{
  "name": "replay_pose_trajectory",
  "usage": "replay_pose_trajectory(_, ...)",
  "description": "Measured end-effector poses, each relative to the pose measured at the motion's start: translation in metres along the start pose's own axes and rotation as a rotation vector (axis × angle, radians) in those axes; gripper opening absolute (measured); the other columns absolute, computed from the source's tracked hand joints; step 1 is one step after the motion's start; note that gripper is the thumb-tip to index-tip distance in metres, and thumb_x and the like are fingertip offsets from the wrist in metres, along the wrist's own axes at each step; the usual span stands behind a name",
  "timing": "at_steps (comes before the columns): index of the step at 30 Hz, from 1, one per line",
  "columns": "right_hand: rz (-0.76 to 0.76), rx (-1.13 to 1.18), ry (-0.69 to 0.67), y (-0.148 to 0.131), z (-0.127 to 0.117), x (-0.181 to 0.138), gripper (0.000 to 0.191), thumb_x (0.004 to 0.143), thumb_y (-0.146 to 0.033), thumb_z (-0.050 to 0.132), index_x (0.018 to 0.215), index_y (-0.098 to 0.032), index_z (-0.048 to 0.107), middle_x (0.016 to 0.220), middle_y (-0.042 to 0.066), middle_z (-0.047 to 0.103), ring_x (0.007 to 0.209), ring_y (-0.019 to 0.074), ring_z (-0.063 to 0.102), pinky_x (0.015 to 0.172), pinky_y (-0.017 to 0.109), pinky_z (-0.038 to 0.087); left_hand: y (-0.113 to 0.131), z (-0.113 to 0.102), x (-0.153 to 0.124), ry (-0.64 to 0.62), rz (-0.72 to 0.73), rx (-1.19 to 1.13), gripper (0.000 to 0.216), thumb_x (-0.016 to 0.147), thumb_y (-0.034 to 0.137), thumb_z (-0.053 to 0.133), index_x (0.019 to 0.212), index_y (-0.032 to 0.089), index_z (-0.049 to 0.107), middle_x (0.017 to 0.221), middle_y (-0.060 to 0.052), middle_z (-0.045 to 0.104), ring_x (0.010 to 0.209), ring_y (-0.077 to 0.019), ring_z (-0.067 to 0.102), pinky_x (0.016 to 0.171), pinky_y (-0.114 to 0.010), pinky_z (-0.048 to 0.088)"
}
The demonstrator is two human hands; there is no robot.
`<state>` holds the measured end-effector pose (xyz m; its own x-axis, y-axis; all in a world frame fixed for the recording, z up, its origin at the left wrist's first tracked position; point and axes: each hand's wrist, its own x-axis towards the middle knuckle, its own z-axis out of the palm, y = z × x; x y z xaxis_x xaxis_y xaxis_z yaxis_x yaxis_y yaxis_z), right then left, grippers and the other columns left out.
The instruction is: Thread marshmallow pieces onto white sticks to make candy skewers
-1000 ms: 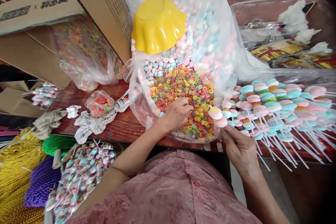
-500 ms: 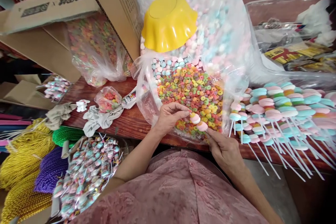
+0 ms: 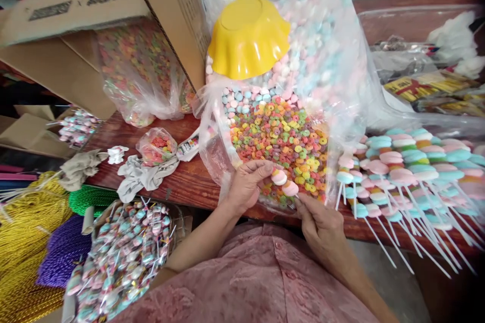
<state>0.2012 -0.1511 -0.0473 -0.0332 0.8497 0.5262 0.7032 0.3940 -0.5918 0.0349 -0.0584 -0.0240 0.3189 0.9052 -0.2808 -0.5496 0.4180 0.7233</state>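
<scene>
My right hand (image 3: 320, 217) is closed on the lower end of a candy skewer (image 3: 290, 188), whose stick is mostly hidden by the fingers. Pink and white marshmallows alternate on it with orange-yellow gummy rings. At its upper left end, the thumb and fingers of my left hand (image 3: 248, 181) pinch a gummy ring (image 3: 275, 172), partly covered by the fingertips. Beneath both hands lies a heap of colourful ring gummies (image 3: 280, 136) on clear plastic. Behind the heap, pink, blue and white marshmallows (image 3: 310, 35) fill a large clear bag.
An upturned yellow bowl (image 3: 248, 35) rests on the marshmallows. Finished skewers (image 3: 409, 171) are stacked at right, sticks overhanging the table edge. An open cardboard box (image 3: 170, 20) holds bagged gummies. Lower left are a container of wrapped skewers (image 3: 125, 252) and gold cords (image 3: 26, 242).
The skewer and both hands sit slightly lower in view, along with the whole scene. My left fingers remain at the skewer's upper end, and my right hand keeps its hold.
</scene>
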Motion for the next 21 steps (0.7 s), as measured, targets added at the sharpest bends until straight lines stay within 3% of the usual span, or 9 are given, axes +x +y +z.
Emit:
replay_pose_trajectory(5,-0.025,0.082,0.037,0.001,0.010,0.001,0.019,0.095,-0.014,0.056,0.104,-0.016,0.072,0.075,0.003,0.075,0.053,0.0147,0.068,0.048,0.021,0.052,-0.001,0.009,0.000,-0.039,-0.023,-0.075,0.038,0.067,0.040,0.089,0.091,0.014,0.077,0.084,-0.009,0.077,0.079,-0.0214,0.074,0.076,-0.032,0.057)
replay_pose_trajectory(10,0.025,0.189,0.039,0.001,0.014,0.004,0.018,0.094,-0.016,0.058,0.100,-0.016,0.076,0.071,0.002,0.074,0.050,0.0130,0.066,0.045,0.018,0.051,0.000,0.013,-0.006,-0.119,0.013,0.002,0.044,0.070,0.050,0.084,0.087,0.009,0.078,0.081,-0.014,0.077,0.089,-0.0297,0.075,0.084,-0.039,0.057)
replay_pose_trajectory(21,0.161,0.239,0.054,-0.003,0.017,0.005,0.022,0.093,-0.025,0.059,0.097,-0.015,0.079,0.058,-0.002,0.060,0.044,0.0103,0.052,0.044,0.018,0.046,-0.017,0.010,-0.008,-0.151,0.080,0.138,0.042,0.074,0.052,0.082,0.092,0.013,0.080,0.085,-0.009,0.077,0.085,-0.0200,0.072,0.091,-0.035,0.053)
